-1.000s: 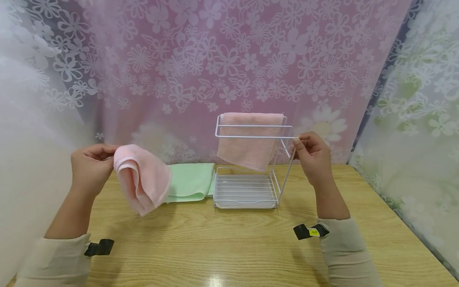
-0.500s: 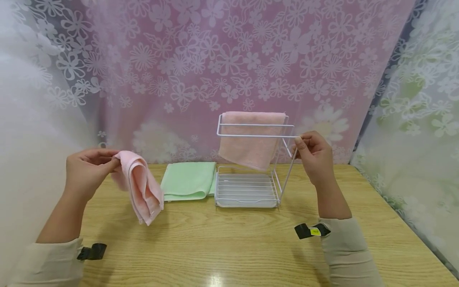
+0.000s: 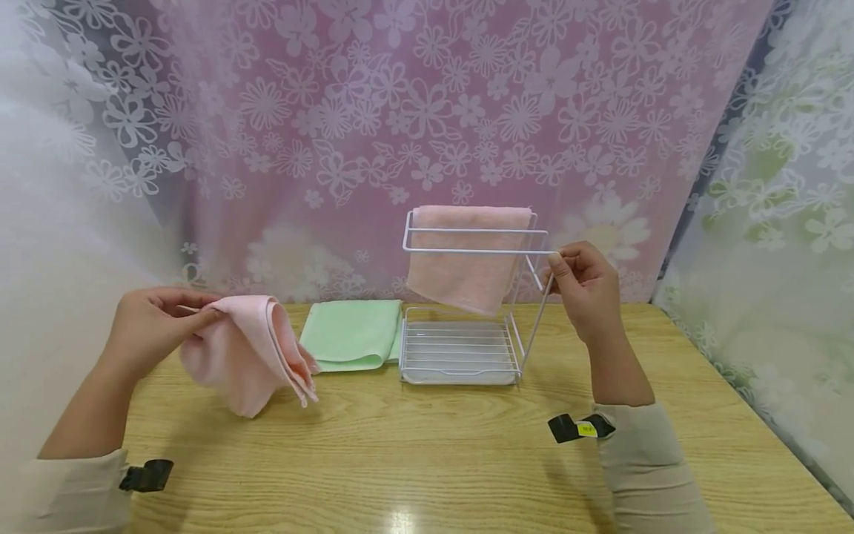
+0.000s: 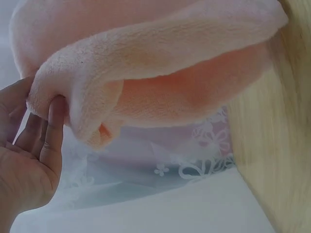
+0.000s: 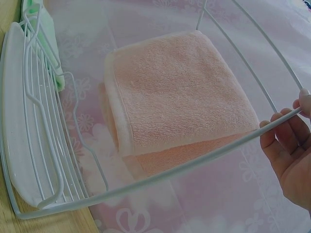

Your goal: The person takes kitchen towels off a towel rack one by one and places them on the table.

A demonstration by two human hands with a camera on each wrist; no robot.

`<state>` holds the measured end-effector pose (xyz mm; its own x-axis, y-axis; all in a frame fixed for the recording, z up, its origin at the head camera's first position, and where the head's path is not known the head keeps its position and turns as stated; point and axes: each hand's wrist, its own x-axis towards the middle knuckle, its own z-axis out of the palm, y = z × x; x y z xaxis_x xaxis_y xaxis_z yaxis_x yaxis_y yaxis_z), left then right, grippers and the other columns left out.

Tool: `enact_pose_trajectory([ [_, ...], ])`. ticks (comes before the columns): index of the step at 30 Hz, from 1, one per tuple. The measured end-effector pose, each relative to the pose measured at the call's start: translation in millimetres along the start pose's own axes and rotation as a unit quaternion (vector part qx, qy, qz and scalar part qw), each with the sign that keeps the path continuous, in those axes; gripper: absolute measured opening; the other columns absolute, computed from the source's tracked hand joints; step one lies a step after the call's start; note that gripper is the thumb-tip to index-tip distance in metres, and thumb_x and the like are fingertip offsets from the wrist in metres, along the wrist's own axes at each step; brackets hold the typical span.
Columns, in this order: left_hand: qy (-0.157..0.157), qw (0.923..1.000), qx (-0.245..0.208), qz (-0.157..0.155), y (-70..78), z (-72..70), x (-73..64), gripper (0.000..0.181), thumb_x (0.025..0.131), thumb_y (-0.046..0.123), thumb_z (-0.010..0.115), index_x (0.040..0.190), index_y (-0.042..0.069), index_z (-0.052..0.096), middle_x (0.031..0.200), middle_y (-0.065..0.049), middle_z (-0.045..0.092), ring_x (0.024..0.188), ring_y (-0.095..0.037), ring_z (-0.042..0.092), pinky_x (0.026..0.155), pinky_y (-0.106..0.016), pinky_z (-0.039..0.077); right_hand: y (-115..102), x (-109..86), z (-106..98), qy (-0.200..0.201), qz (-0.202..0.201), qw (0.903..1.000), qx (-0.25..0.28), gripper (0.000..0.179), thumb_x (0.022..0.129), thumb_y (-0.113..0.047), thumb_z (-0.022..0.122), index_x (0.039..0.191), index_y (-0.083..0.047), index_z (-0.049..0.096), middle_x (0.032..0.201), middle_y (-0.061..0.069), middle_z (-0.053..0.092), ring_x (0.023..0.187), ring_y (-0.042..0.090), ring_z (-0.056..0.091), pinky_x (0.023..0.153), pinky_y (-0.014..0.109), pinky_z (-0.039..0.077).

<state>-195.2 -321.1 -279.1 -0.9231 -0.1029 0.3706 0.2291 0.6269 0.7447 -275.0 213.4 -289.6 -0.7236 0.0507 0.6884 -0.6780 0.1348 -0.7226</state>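
My left hand pinches a folded pink towel between thumb and fingers, and the cloth droops over the table left of the rack. The left wrist view shows the thumb pressed into the plush fold of this towel. With thumb and fingertips my right hand grips the upper front corner of a white wire rack. Another pink towel hangs folded over the rack's rear top bar; the right wrist view shows this hung towel close up, left of the gripping fingers.
A folded green towel lies on the wooden table, against the rack's left side. At the rack's base, a white tray sits under the wire shelf. A pink flowered curtain stands behind, and pale side walls flank the table.
My left hand has moved left and lower with the pink towel, which swung and turned, uncovering more of the green towel. My right hand keeps its hold on the rack.
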Motion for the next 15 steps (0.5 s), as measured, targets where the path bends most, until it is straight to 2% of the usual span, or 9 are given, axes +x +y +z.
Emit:
enact_pose_trajectory([
  [3,-0.01,0.9995,0.029,-0.003,-8.0,-3.1,2.2,0.031,0.085,0.027,0.078,0.102,0.001,0.076,0.081,0.023,0.067,0.072,0.0,0.062,0.059,-0.02,0.052,0,0.8,0,0.003,-0.002,1.0,0.005,0.012,0.098,-0.002,0.056,0.091,-0.007,0.065,0.071,0.002,0.062,0.061,0.018,0.059,0.062,0.022,0.055],
  [7,-0.008,0.9988,0.043,-0.02,-20.2,-3.8,6.3,0.036,0.086,0.03,0.077,0.104,-0.001,0.075,0.079,0.02,0.068,0.071,0.002,0.061,0.059,-0.02,0.052,0,0.7,0,0.001,-0.002,1.0,0.002,0.009,0.098,-0.003,0.057,0.092,-0.005,0.064,0.071,0.002,0.062,0.062,0.018,0.059,0.062,0.022,0.055],
  [10,-0.001,0.9989,0.03,-0.036,-27.5,-1.2,11.3,0.043,0.085,0.032,0.077,0.106,-0.004,0.073,0.076,0.017,0.07,0.069,0.001,0.063,0.059,-0.02,0.053,0,-0.1,0,0.0,0.001,1.0,-0.002,0.009,0.098,-0.004,0.057,0.092,-0.006,0.063,0.072,0.001,0.062,0.062,0.018,0.059,0.063,0.022,0.055],
  [15,0.01,0.9985,-0.014,-0.052,-36.8,4.5,22.8,0.047,0.085,0.03,0.078,0.109,-0.009,0.069,0.074,0.018,0.068,0.067,-0.002,0.066,0.059,-0.024,0.056,-1,-1.6,0,0.003,0.004,0.9999,-0.01,0.013,0.098,-0.01,0.058,0.095,0.002,0.061,0.073,0.0,0.063,0.062,0.017,0.06,0.063,0.021,0.054],
])
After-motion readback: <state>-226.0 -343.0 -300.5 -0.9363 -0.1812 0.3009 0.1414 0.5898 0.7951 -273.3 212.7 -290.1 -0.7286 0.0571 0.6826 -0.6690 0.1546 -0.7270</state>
